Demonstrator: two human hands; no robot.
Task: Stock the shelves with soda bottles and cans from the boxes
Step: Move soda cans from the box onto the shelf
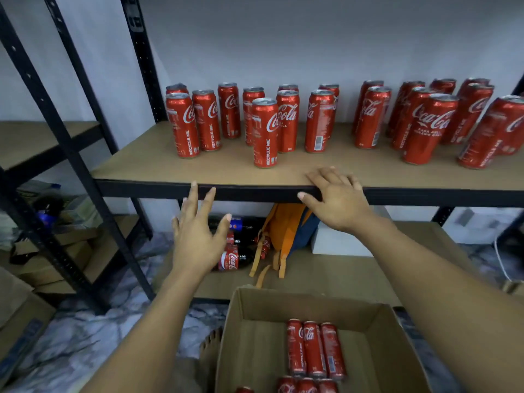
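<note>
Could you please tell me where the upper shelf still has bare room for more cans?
Bare: the left front corner of the shelf, beside the leftmost can, and the gap between the left cluster and the crowded right cluster.

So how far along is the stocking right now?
Well under way: many cans stand on the upper shelf. Nothing in hand: the left grip hovers open, the right grip rests on the shelf edge. Left: the boxed cans, at least six, in the box.
</note>
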